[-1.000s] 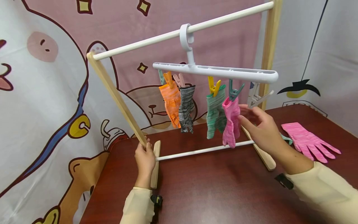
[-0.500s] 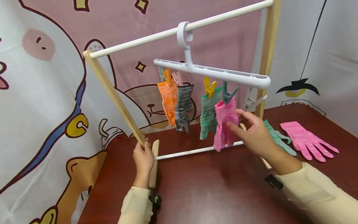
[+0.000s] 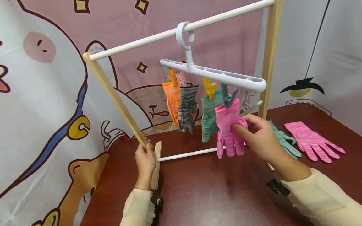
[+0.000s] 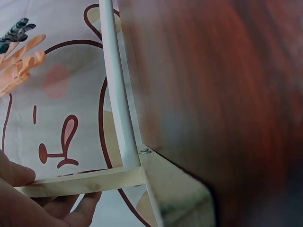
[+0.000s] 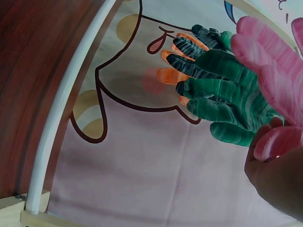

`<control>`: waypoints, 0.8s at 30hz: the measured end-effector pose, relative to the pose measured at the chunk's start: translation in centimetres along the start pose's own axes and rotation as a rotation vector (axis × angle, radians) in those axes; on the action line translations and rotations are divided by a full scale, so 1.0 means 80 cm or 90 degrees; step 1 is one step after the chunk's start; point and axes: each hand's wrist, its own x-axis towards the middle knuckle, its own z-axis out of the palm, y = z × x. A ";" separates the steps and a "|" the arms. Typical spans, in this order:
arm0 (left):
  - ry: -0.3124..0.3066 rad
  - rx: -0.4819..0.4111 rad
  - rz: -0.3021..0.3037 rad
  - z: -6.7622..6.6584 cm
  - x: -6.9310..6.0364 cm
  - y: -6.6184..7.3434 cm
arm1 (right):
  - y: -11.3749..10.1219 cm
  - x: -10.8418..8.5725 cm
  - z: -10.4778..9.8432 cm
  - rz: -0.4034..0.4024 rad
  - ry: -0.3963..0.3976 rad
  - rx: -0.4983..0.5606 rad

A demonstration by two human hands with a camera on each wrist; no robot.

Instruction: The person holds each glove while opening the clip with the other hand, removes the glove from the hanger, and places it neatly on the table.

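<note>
My left hand (image 3: 145,158) grips the lower part of the left wooden post (image 3: 116,97) of a drying rack. At the right, the thumb and fingers of my right hand (image 3: 261,135) pinch the side of a pink glove (image 3: 227,121). That glove hangs cuff up from a dark teal clothespin (image 3: 228,97) on a white hanger (image 3: 226,77). Beside it hangs a green glove (image 3: 210,117) from a yellow clothespin (image 3: 209,89). Farther left are a grey-black glove (image 3: 188,106) and an orange glove (image 3: 172,99). A whitish clothespin (image 3: 250,106) hangs at the hanger's near end, partly hidden.
The hanger hooks over the rack's white top bar (image 3: 141,42). A white lower bar (image 3: 189,154) joins the wooden feet. On the brown table (image 3: 203,194), a second pink glove (image 3: 311,141) and a green glove (image 3: 285,141) lie at right. A printed curtain (image 3: 232,47) stands behind.
My right hand has taken hold of the pink glove's side, and the glove now faces forward with its fingers spread. The hanger's near end has swung left. My left hand stays on the post.
</note>
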 end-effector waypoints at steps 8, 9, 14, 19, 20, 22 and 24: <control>0.025 0.062 0.050 -0.024 -0.003 0.039 | -0.005 -0.003 -0.006 0.000 -0.003 0.027; 0.046 0.040 0.071 -0.029 -0.007 0.053 | -0.005 -0.004 -0.006 0.000 -0.005 0.029; 0.146 -0.077 0.233 -0.044 -0.036 0.135 | -0.007 -0.003 -0.009 0.000 -0.018 0.017; 0.055 -0.100 0.351 -0.026 -0.055 0.191 | -0.008 -0.003 -0.012 0.005 -0.021 0.006; 0.029 -0.101 0.365 -0.021 -0.057 0.200 | -0.008 -0.003 -0.013 0.003 -0.021 0.008; -0.020 -0.100 0.390 -0.011 -0.060 0.217 | -0.009 -0.004 -0.013 0.000 -0.021 0.015; -0.062 -0.101 0.416 -0.002 -0.061 0.233 | -0.010 -0.004 -0.013 -0.002 -0.022 0.022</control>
